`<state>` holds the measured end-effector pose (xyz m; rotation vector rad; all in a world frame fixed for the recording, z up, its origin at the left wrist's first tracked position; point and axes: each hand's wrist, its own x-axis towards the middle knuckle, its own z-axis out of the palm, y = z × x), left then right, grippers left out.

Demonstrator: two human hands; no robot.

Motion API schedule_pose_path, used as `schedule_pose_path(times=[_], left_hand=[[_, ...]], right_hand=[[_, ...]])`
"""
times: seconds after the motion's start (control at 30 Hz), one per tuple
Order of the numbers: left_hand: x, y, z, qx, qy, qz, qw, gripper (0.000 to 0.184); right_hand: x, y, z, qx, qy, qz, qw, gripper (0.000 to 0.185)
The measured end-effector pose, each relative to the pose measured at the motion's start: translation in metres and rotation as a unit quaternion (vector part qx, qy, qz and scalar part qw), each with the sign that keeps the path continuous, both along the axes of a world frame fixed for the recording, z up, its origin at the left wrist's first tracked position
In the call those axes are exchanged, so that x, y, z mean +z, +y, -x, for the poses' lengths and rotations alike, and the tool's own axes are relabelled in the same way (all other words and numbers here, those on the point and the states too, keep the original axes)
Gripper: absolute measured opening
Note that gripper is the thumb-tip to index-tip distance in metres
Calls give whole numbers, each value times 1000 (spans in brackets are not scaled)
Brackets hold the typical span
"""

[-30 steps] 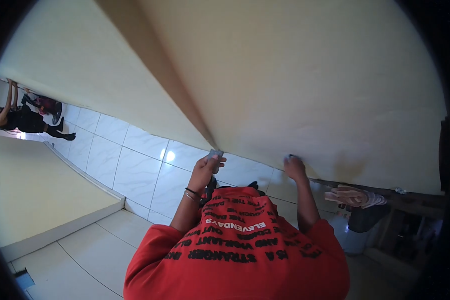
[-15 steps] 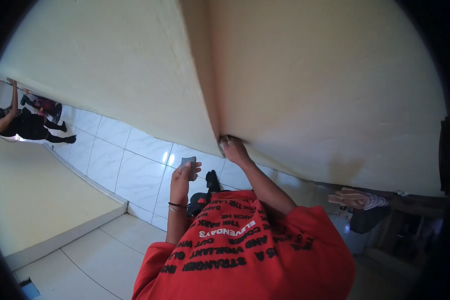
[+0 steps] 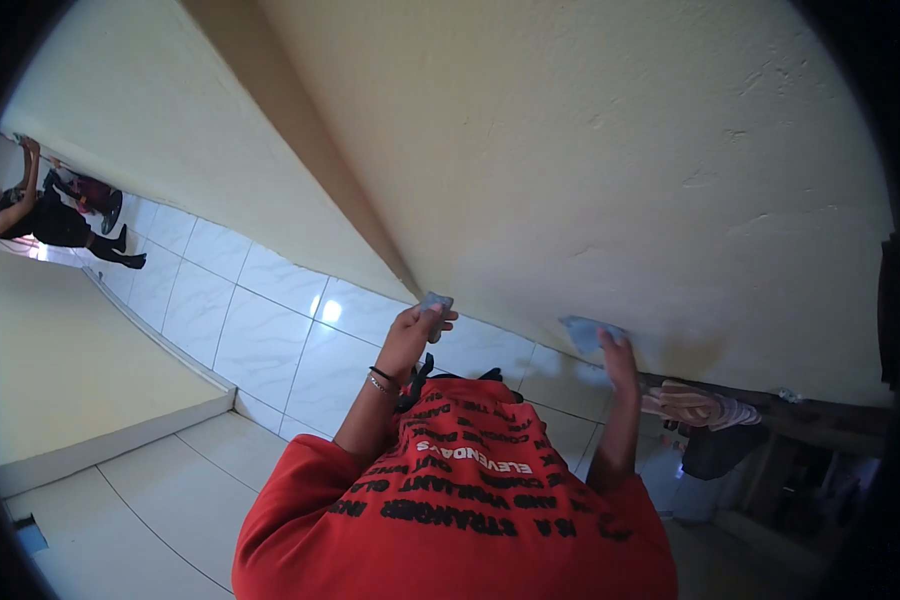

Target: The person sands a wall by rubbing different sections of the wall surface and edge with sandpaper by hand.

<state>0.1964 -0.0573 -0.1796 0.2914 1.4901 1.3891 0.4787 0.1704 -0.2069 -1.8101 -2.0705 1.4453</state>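
Blue-grey sheet (image 3: 580, 332), grey pad (image 3: 434, 301), hands (image 3: 417, 325) (image 3: 618, 355) holding one each, wall (image 3: 570, 180) ahead, striped cloth (image 3: 708, 405) nearby

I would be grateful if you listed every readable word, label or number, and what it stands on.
"ELEVENDAYS": white, on the red shirt, upside down.
"IS A STRANGER": black, same shirt.
"AND VIGILANT": black, same shirt.
"OUT": black, same shirt.
Several other black words there are too blurred or folded to read surely.
No writing can be made out on the grey piece in the left hand or the sheet at the right hand.
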Motion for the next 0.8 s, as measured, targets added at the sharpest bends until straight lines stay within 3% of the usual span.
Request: schedule_pose_path(times=[0.07, 0.13, 0.17, 0.23, 0.37, 0.43, 0.57, 0.7, 0.8], left_hand=[[-1, 5, -5, -4, -8, -1, 1000, 35], [0, 4, -6, -6, -9, -11, 1000, 34], [-1, 0, -5, 0, -12, -11, 1000, 34], [-4, -11, 0, 26, -8, -11, 1000, 34], [0, -38, 18, 79, -11, 0, 997, 34], [3, -52, 29, 99, -10, -3, 995, 34], [8, -76, 53, 132, 14, -21, 991, 35], [12, -87, 69, 137, 29, -28, 990, 35], [16, -87, 76, 128, 31, -27, 991, 36]], right_hand=[[19, 0, -20, -17, -49, -24, 998, 51], [13, 0, -28, -88, 72, -222, 968, 60], [12, 3, -28, -82, 71, -221, 969, 60], [26, 6, -11, 56, -101, -147, 982, 58], [23, -26, 68, 177, -125, -149, 965, 51], [-4, -40, 104, 217, -72, -212, 950, 49], [-23, -72, 192, 259, -29, -221, 940, 46], [10, -108, 278, 283, 62, -168, 942, 46], [26, -121, 295, 238, 126, -213, 939, 48]])
